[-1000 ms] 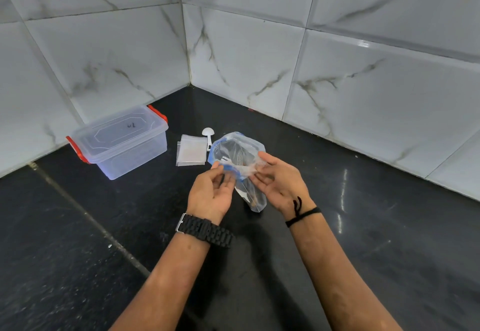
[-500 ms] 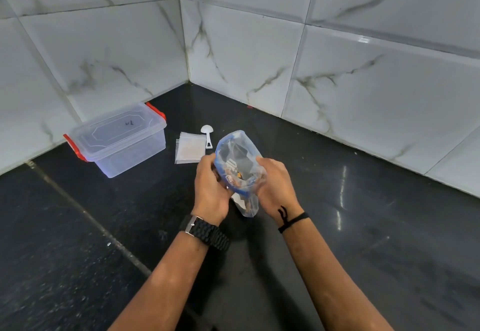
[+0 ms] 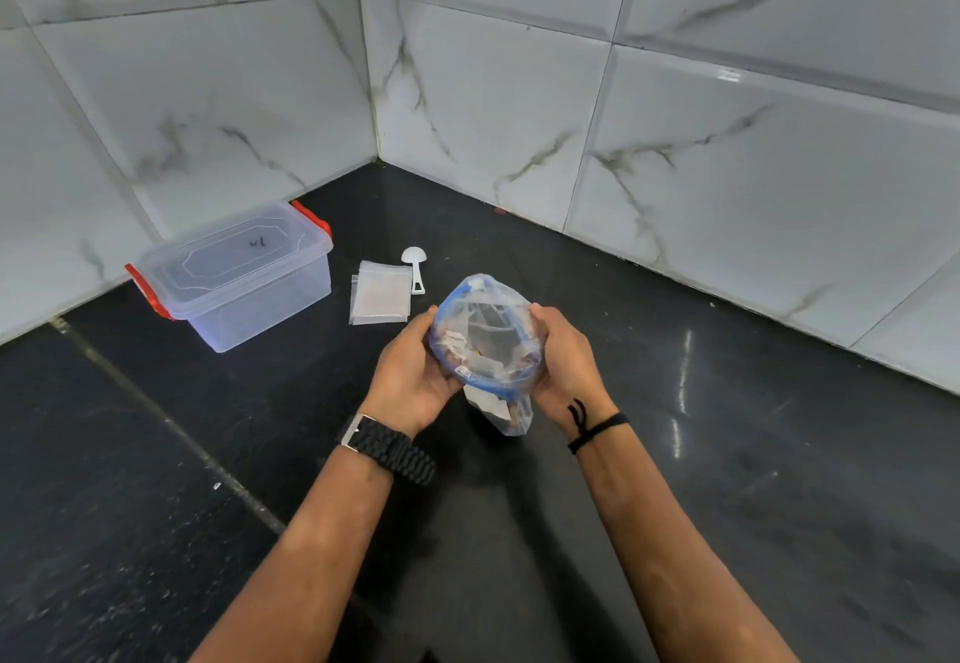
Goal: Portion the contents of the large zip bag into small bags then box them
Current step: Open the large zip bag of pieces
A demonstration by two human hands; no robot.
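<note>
A single head-worn wide-angle view looks forward and down from above the person's forearms into the corner where two marble-tiled walls [image 3: 493, 106] meet the black countertop [image 3: 727, 454], hands close below, the corner farther.

Bare countertop [image 3: 727, 454] right; box [image 3: 234, 272] left.
</note>
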